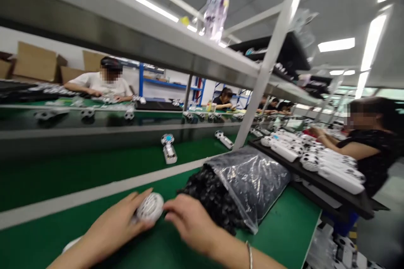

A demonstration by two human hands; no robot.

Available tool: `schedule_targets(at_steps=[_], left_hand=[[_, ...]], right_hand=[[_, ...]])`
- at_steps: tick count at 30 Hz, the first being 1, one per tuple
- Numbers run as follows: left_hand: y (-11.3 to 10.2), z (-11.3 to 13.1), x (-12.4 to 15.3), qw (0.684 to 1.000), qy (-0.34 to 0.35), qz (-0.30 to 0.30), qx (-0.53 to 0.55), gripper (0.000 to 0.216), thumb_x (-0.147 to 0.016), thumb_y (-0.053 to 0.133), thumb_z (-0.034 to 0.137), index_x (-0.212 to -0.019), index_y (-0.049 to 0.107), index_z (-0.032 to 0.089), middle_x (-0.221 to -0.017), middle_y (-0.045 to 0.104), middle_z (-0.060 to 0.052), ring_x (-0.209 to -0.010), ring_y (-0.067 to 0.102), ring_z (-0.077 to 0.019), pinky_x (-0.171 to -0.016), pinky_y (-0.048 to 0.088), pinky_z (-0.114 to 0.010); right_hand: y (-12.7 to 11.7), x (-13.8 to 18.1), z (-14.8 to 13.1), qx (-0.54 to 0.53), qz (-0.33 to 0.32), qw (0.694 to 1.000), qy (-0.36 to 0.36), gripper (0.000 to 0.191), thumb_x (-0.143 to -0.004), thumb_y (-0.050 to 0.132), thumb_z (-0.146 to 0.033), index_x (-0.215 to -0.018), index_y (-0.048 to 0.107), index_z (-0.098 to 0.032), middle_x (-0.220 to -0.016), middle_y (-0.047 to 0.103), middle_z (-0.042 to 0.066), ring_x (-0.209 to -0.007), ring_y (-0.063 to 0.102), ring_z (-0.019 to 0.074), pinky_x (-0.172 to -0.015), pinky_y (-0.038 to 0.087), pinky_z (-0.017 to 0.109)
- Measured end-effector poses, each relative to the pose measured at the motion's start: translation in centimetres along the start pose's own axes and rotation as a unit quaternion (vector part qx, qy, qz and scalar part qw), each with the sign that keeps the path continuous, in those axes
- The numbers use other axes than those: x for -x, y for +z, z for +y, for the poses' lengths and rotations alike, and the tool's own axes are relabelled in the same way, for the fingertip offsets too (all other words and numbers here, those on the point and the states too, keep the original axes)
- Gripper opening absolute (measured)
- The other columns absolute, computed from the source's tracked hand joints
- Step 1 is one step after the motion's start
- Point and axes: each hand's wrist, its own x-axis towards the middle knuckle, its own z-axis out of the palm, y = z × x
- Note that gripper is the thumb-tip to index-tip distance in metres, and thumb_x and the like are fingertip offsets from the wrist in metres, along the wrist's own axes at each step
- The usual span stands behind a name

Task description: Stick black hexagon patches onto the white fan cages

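My left hand (116,220) is closed around a white ball-shaped plastic housing (150,208) with openwork on its face. A white edge (72,243) shows beyond my left forearm; whether it belongs to the same piece I cannot tell. Close to the right side of the housing, my right hand (191,220) has its thumb and fingertips drawn together. Anything between those fingertips is too small to make out. Just beyond my right hand, small black parts (210,193) spill from the mouth of a clear plastic bag (252,176) on the green bench (290,212).
White pieces with black-spotted ball heads (169,151) lie on the green belt (132,157) behind a pale rail (104,189). A black tray (341,191) of similar pieces stands at right. A slanted post (268,59) and overhead shelf (126,33) frame the bench. Co-workers sit around.
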Motion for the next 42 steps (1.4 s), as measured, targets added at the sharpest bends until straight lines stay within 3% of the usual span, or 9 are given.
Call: schedule_targets(at_steps=[3, 6, 10, 13, 22, 27, 31, 42], left_hand=[[-0.8, 0.9, 0.2, 0.998, -0.017, -0.025, 0.049, 0.068, -0.072, 0.051, 0.053, -0.132, 0.033, 0.026, -0.132, 0.044, -0.004, -0.116, 0.045, -0.025, -0.092, 0.039, -0.031], [-1.2, 1.2, 0.4, 0.998, -0.016, -0.04, 0.053, 0.076, -0.069, 0.054, 0.057, -0.133, 0.029, 0.025, -0.135, 0.039, -0.003, -0.12, 0.041, -0.0257, -0.096, 0.036, -0.033], [-1.3, 1.7, 0.8, 0.999, -0.009, -0.044, 0.016, 0.08, -0.07, 0.054, 0.056, -0.136, 0.021, 0.027, -0.13, 0.044, -0.006, -0.114, 0.046, -0.027, -0.087, 0.041, -0.035], [-1.1, 2.3, 1.0, 0.999, -0.013, -0.046, -0.014, 0.078, -0.071, 0.052, 0.055, -0.136, 0.022, 0.025, -0.123, 0.049, -0.008, -0.108, 0.05, -0.0282, -0.081, 0.044, -0.035], [-0.9, 2.8, 1.4, 0.998, -0.03, -0.04, -0.025, 0.079, -0.069, 0.053, 0.056, -0.134, 0.024, 0.024, -0.121, 0.046, -0.009, -0.103, 0.052, -0.0279, -0.077, 0.045, -0.034], [-0.9, 3.3, 1.6, 0.999, 0.036, -0.026, -0.019, 0.078, -0.072, 0.052, 0.052, -0.136, 0.018, 0.026, -0.128, 0.039, -0.009, -0.106, 0.049, -0.0286, -0.082, 0.042, -0.035], [-0.8, 3.4, 1.5, 0.997, 0.025, -0.059, -0.033, 0.074, -0.072, 0.05, 0.056, -0.134, 0.021, 0.025, -0.114, 0.049, -0.011, -0.092, 0.056, -0.0297, -0.073, 0.044, -0.037], [-1.1, 3.5, 1.7, 0.997, 0.035, -0.064, -0.017, 0.071, -0.072, 0.046, 0.06, -0.132, 0.023, 0.03, -0.104, 0.052, -0.008, -0.087, 0.057, -0.0272, -0.066, 0.045, -0.034]], right_hand=[[-1.5, -1.3, -0.7, -0.048, 0.029, 0.998, -0.009, 0.019, -0.086, 0.045, -0.02, -0.098, 0.06, -0.019, -0.086, 0.059, 0.004, -0.083, 0.054, 0.014, -0.077, 0.043, 0.024], [-0.7, -1.9, -0.3, -0.113, 0.058, 0.992, 0.018, 0.013, -0.086, 0.045, -0.02, -0.092, 0.057, -0.019, -0.087, 0.06, 0.002, -0.082, 0.055, 0.0131, -0.076, 0.042, 0.024], [0.7, -1.0, 0.1, -0.147, 0.019, 0.987, 0.055, 0.017, -0.086, 0.044, -0.019, -0.101, 0.052, -0.02, -0.085, 0.061, 0.002, -0.076, 0.058, 0.0124, -0.07, 0.045, 0.024], [0.8, -0.5, 0.1, -0.13, 0.011, 0.991, 0.032, 0.024, -0.086, 0.042, -0.017, -0.108, 0.051, -0.021, -0.094, 0.06, 0.004, -0.08, 0.058, 0.0131, -0.074, 0.045, 0.026], [0.3, -0.5, -0.2, -0.085, 0.055, 0.995, 0.006, 0.01, -0.085, 0.047, -0.021, -0.088, 0.056, -0.02, -0.087, 0.056, 0.004, -0.084, 0.054, 0.0153, -0.076, 0.044, 0.028], [0.9, -0.3, -0.7, -0.133, 0.024, 0.991, 0.017, 0.008, -0.084, 0.047, -0.019, -0.088, 0.054, -0.02, -0.08, 0.058, 0.001, -0.073, 0.054, 0.0125, -0.069, 0.045, 0.026], [1.3, -0.3, -0.9, -0.143, 0.014, 0.99, 0.013, 0.005, -0.081, 0.053, -0.019, -0.083, 0.057, -0.019, -0.083, 0.055, 0.002, -0.082, 0.053, 0.0141, -0.076, 0.044, 0.028], [2.5, -0.4, -0.7, -0.17, 0.032, 0.984, 0.049, 0.004, -0.074, 0.06, -0.018, -0.074, 0.056, -0.019, -0.1, 0.045, 0.003, -0.102, 0.046, 0.0154, -0.091, 0.037, 0.032]])
